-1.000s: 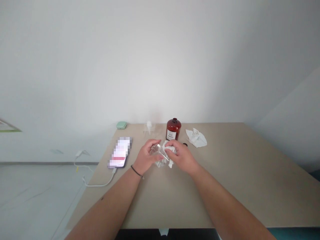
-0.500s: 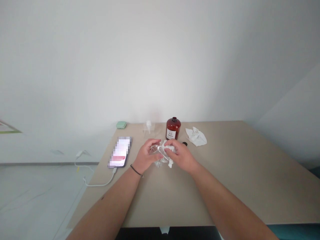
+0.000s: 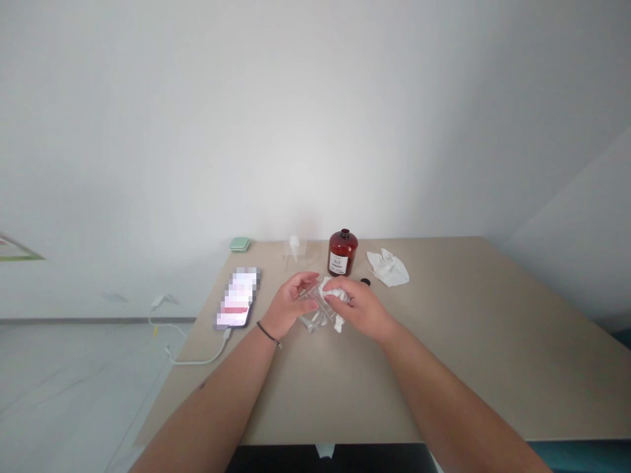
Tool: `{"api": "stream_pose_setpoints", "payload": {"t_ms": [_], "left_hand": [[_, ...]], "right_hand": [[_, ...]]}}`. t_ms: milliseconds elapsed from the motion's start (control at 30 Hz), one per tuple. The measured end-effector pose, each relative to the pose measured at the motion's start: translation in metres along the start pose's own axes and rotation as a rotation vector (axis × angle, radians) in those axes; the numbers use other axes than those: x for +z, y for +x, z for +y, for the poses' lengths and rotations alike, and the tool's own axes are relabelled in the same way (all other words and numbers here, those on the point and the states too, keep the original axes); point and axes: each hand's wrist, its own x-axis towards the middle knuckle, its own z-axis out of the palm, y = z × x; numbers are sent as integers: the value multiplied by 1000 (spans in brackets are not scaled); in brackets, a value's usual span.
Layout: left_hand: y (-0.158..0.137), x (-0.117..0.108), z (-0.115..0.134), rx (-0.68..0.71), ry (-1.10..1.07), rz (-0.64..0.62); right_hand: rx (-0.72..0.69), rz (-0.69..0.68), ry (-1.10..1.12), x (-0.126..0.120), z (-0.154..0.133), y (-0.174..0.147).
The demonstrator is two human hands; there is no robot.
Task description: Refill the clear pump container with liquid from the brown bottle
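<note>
Both forearms reach out over the beige table (image 3: 444, 355), meeting near its middle. The left hand (image 3: 288, 304), a thin dark band at its wrist, cups a small clear container (image 3: 311, 309) – its fingers (image 3: 304, 280) curled round the near side of it, gripping. The right hand (image 3: 362, 307) is closed on a crumpled white cloth (image 3: 331, 295), pressing it against the container's top; a loose tail of the cloth hangs down by the container to the table. The container sits just above the tabletop between the two hands, tilted, though how far is hard to tell through the clear plastic.

To the left of the hands lies a phone (image 3: 238, 299), screen up, with a white cable (image 3: 192, 360) running off the table edge. Beyond the hands stands an amber bottle (image 3: 342, 253), upright, uncapped, with a small dark cap (image 3: 365, 282) near its foot. Right of the bottle lies another crumpled white wipe (image 3: 389, 267). Left of it – a faint clear pump part (image 3: 294, 247), and at the far corner a small green case (image 3: 239, 244) against the white wall.
</note>
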Motion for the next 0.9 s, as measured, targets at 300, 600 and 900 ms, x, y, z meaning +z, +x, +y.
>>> {"api": "stream_pose_setpoints", "payload": {"t_ms": [300,600,900], "left_hand": [[-2,1,0,-133,-211,-144],[-5,10,10,-93,-273,-74],[-9,7,4,161,76,-85]], "right_hand": [[-64,-38,29,-4,-4,-1],[231,130,87,1,-9,1],[206,185,78,-2,-12,3]]}}
